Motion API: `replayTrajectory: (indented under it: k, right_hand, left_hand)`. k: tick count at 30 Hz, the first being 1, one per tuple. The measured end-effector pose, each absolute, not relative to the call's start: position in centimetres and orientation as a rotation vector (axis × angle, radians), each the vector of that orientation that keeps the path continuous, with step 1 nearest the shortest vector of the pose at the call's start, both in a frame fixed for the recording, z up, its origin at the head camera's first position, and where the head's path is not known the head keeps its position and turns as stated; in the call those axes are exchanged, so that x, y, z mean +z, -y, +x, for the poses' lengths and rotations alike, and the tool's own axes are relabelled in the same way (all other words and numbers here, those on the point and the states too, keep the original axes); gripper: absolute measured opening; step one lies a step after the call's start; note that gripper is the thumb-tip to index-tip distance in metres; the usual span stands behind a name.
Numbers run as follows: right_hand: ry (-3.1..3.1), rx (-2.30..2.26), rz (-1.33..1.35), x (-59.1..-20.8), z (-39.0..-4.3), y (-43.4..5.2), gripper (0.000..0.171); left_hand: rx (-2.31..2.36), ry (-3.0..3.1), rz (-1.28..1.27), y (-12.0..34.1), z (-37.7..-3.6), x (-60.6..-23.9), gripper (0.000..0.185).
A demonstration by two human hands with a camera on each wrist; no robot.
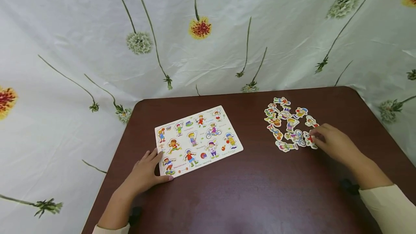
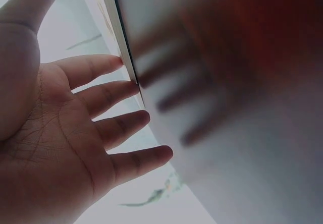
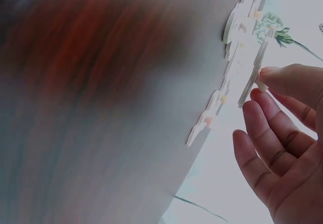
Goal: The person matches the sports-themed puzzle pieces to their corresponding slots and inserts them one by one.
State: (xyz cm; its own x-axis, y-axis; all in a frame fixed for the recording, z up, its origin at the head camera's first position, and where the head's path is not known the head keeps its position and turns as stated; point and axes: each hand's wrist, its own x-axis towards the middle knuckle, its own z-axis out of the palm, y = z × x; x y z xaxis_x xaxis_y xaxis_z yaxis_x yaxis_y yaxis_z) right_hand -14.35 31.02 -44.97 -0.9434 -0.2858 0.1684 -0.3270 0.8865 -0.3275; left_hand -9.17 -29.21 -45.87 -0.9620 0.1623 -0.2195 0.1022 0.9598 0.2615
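A white puzzle board [image 1: 198, 140] printed with cartoon sports figures lies on the dark brown table [image 1: 260, 190]. My left hand [image 1: 152, 167] rests at its near left corner. In the left wrist view, its straight fingers [image 2: 113, 62] touch the board's edge [image 2: 122, 45]. To the right lies a loose pile of cut-out figure pieces [image 1: 286, 122]. My right hand [image 1: 316, 137] is at the pile's near right side. In the right wrist view, my right hand [image 3: 260, 88] pinches the small peg of one piece [image 3: 251, 77] between thumb and forefinger.
A white cloth with long-stemmed flowers [image 1: 201, 28] hangs behind and around the table. The table's rounded far corners and left and right edges are in view. Bare tabletop stretches between the board and the pile and along the near side.
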Motion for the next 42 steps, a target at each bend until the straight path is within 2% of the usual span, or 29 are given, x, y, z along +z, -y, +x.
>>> replayTrajectory:
  k: [16,26,42]
  right_hand:
    - [2.881,0.603,0.547,-44.5,-15.9,-27.8,0.011]
    - [2.989,0.681,0.489,-44.1,-17.1,-25.5,0.014]
    - [3.048,0.798,0.484,-44.1,-20.2,-21.5,0.013]
  left_hand:
    - [0.407,-2.799,0.342,24.3,-11.7,-46.2,0.107]
    - [0.395,-2.759,0.403,21.2,-13.1,-46.0,0.105]
    - [0.453,-2.715,0.451,17.6,-14.7,-46.0,0.103]
